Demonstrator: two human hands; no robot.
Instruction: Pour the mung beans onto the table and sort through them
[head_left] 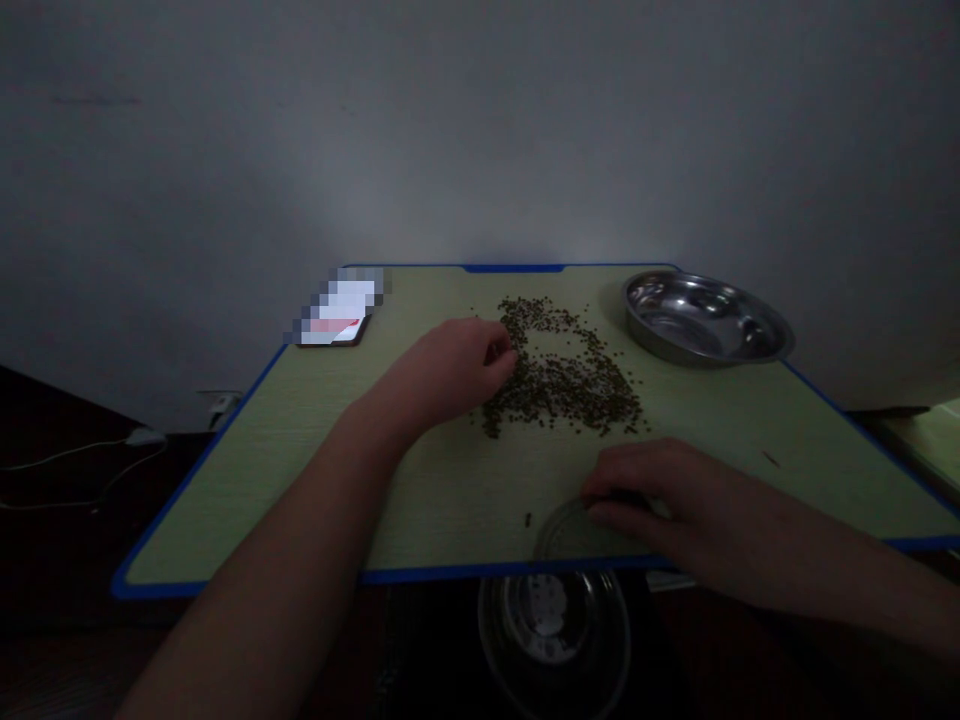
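Note:
A spread of small dark seeds (562, 375) lies on the pale green table (300, 470) with a blue edge. My left hand (454, 368) rests at the pile's left side, fingers curled into a pinch against the seeds. My right hand (660, 490) lies palm down near the front edge, its fingers bent over the rim of a small clear lid or dish (564, 532). One stray seed (528, 519) sits just left of that dish.
A steel bowl (705, 318) stands at the table's far right corner. A phone (337, 312) lies at the far left. Below the front edge sits a clear round container (555, 630). A wall rises behind; cables (82, 465) lie on the dark floor left.

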